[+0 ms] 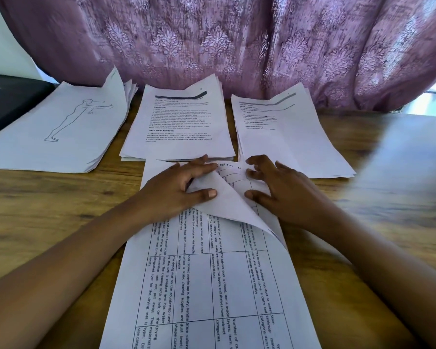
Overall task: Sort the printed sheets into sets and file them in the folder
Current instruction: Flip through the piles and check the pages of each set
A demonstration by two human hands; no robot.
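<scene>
Wooden bench (48, 210) before a mauve curtain (237, 46), three stacks (181, 122) at the back: sorting step, left hand (181, 187) grip pinched on the turned corner of the top sheet (212, 285), right hand (282, 190) fingers apart, pressing the sheet beneath (233, 170); next, probably, lifting the top sheet to its matching stack.

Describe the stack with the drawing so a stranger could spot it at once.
On the wooden table, three paper stacks lie in a row before the purple curtain. Take the leftmost stack, beside the dark slab. Its top sheet bears a line drawing of a standing figure with arms outstretched; the middle stack and right stack show printed text.
</scene>
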